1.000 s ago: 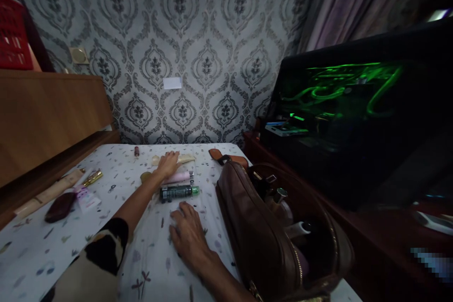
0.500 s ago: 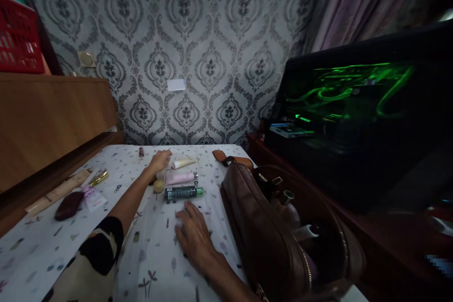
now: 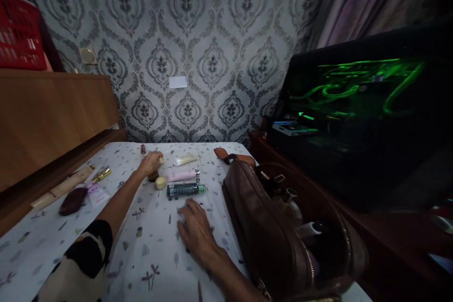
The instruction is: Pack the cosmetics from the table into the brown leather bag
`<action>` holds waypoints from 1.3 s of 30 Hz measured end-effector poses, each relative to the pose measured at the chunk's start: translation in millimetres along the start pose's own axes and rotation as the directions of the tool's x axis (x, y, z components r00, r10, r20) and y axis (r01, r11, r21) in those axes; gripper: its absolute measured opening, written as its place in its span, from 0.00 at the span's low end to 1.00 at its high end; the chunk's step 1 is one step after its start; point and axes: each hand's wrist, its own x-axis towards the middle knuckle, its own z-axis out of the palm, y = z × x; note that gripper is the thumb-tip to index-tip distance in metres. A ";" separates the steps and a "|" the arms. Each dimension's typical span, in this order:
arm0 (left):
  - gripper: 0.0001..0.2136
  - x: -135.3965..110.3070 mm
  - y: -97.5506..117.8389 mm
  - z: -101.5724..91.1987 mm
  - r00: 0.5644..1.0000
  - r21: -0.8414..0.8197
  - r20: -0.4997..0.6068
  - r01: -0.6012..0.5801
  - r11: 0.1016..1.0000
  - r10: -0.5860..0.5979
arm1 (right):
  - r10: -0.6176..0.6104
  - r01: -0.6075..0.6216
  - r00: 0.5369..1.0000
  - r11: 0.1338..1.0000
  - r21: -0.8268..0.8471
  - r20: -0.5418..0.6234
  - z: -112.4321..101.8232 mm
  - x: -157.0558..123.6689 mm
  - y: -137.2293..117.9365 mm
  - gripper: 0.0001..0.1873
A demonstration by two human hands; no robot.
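Patterned cloth (image 3: pixel 159 231) bears a dark bottle (image 3: pixel 184 189) between the hands (image 3: pixel 196 229).

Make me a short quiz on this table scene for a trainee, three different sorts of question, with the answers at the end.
1. Fill in the gap: The pink tube lies between the dark green bottle and the (blank).

2. Multiple choice: Which of these is nearest to the person's right hand?
A) maroon case
B) dark green bottle
C) red basket

3. True or false: The brown bag is open at the top.

Key:
1: cream tube.
2: B.
3: True.
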 end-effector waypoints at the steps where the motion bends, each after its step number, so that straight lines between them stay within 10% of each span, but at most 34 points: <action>1: 0.14 -1.2 2.4 -0.7 1.000 -0.006 0.006 -0.015 1.000 0.015 | 0.000 0.000 1.000 1.000 0.001 -0.002 -0.2 0.0 0.0 0.16; 9: 0.12 -10.7 20.5 -18.9 0.995 -0.089 0.015 -0.096 0.991 0.098 | -0.007 0.007 1.000 1.000 0.012 -0.010 -2.6 0.7 -2.1 0.15; 16: 0.20 -66.9 49.7 -39.6 0.972 -0.092 0.021 -0.232 0.968 0.235 | 0.003 -0.003 1.000 1.000 -0.006 0.019 -1.1 1.9 -3.0 0.15; 31: 0.16 -107.8 61.1 -18.8 0.963 -0.061 -0.112 -0.251 0.966 0.243 | 0.033 -0.033 0.998 0.999 0.002 0.056 -3.0 -0.9 -5.8 0.15; 39: 0.21 -112.7 113.2 -9.8 0.906 0.032 -0.114 -0.406 0.913 0.407 | 0.044 -0.045 0.997 0.999 0.003 0.059 -9.1 -0.1 -13.0 0.16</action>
